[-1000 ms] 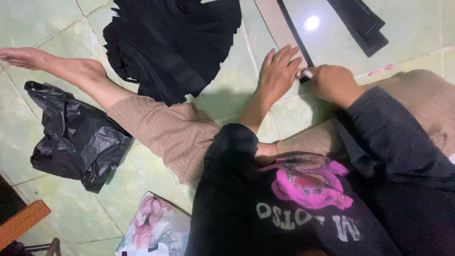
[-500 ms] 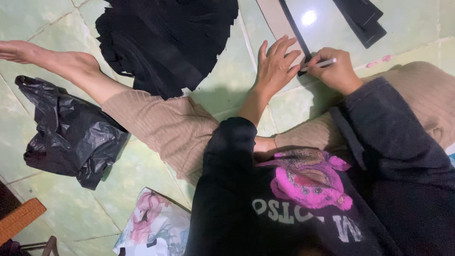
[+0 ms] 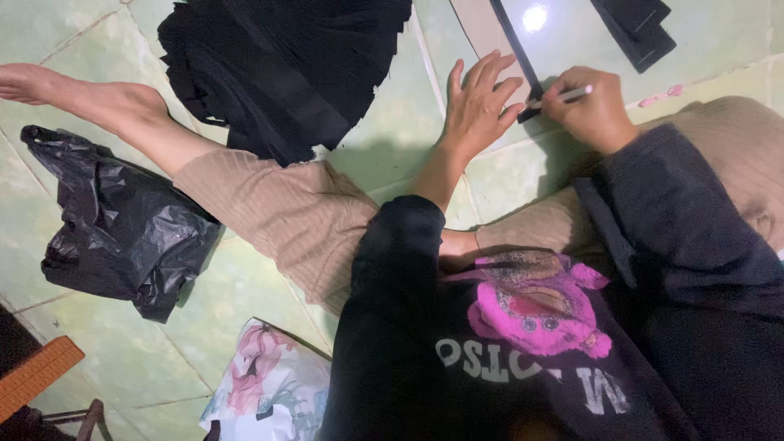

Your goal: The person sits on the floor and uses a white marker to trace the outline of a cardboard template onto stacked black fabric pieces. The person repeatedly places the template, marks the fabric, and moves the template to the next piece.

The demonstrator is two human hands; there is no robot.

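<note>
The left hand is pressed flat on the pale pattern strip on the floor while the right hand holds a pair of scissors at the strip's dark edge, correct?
Not quite. The right hand holds a thin white marking pencil, not scissors; the head view shows its tip at the dark edge. The rest stands: the left hand lies flat on the pale pattern strip on the floor.

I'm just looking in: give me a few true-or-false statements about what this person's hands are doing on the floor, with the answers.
1. The right hand holds a white marking pencil. True.
2. The left hand grips scissors. False: it lies flat, fingers spread, on the beige pattern strip.
3. A black plastic bag lies beside the outstretched leg. True.
4. The pile of black fabric rests on the person's lap. False: it lies on the green tiled floor.
</note>
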